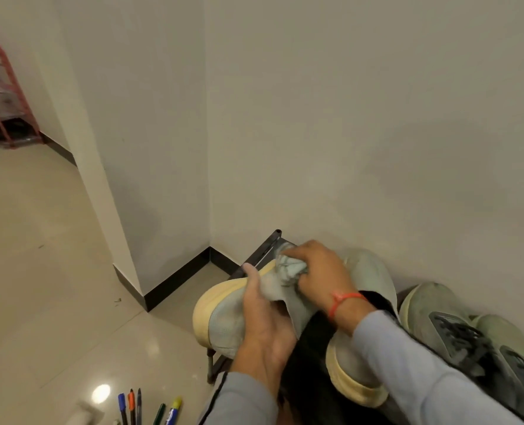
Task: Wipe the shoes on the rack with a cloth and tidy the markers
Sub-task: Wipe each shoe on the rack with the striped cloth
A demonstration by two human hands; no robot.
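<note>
My left hand (265,320) grips a pale grey shoe with a yellowed sole (220,323), tilted on its side above the left end of the dark metal shoe rack (262,251). Bunched in my right hand (318,268) is a grey cloth (288,271), pressed against the shoe's upper. A second matching shoe (364,366) lies on the rack under my right forearm. Several markers (148,409) stand upright at the bottom edge, left of my left sleeve.
A grey-green sneaker with dark laces (456,329) sits on the rack at the right. The wall runs close behind the rack, with a corner and black skirting (174,280) to the left. A red wire rack (0,96) stands far left on the tiled floor.
</note>
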